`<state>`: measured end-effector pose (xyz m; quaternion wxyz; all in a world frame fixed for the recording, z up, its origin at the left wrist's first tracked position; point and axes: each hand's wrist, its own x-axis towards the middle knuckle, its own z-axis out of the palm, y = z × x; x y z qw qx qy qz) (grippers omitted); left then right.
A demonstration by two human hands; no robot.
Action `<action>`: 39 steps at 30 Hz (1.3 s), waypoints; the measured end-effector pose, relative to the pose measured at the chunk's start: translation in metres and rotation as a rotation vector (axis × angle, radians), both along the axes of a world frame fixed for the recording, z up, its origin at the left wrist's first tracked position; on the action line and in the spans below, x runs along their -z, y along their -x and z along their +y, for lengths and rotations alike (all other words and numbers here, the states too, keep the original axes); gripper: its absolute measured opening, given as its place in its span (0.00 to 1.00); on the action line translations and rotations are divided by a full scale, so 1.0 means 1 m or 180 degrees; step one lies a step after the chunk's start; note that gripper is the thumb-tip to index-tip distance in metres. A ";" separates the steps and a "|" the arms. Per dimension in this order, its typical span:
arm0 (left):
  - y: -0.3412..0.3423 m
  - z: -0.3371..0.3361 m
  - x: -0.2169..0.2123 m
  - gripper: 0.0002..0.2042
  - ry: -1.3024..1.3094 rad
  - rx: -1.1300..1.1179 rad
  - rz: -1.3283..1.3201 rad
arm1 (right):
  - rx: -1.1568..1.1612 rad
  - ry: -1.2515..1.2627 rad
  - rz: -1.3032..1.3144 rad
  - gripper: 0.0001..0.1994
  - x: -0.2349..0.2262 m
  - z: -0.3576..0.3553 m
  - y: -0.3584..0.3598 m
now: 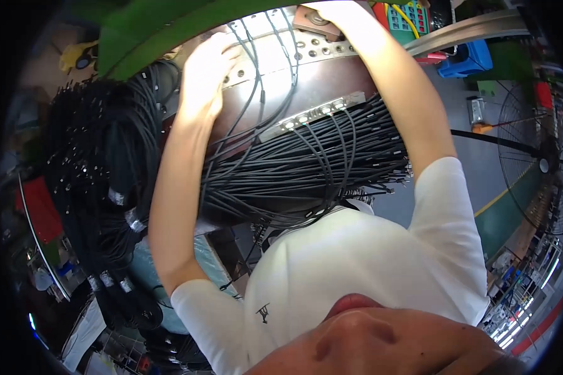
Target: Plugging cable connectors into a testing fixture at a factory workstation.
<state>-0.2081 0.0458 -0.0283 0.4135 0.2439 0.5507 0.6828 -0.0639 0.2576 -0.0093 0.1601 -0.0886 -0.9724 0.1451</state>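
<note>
My left hand (209, 69) is at the upper left of a metal plate with round holes (244, 74), fingers curled in beside black cables (256, 62) that hang over the plate. Glare washes out its fingertips, so what they pinch is not clear. My right hand (333, 9) reaches to the top edge beside a brown block with a round metal piece (316, 19); its fingers are mostly cut off. Nearer me, a metal strip with several connector sockets (313, 115) has thin cables plugged in. Below it lies a thick layer of black cables (275, 175).
Big bundles of black cables (100, 150) hang at the left. A green curved panel (144, 37) spans the upper left. At the right stand a blue bin (466, 59) and a wire-cage fan (541, 164); a metal rail (475, 34) runs at the upper right.
</note>
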 end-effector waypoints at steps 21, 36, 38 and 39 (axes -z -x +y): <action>0.049 -0.195 -0.097 0.21 -0.0354 -0.2520 -0.0254 | 0.0109 0.0429 -0.0477 0.18 0.020 -0.059 -0.037; -0.141 -0.065 -0.029 0.18 0.0665 0.1361 -0.1635 | -0.0539 0.0489 0.0361 0.08 -0.010 -0.087 -0.045; -0.086 -0.046 -0.023 0.14 -0.0348 0.1516 -0.2433 | -0.0230 0.0869 0.0485 0.12 0.009 -0.055 0.017; -0.072 -0.031 -0.035 0.12 -0.0206 0.0819 -0.2488 | -0.0232 0.0863 0.0487 0.12 0.011 -0.054 0.020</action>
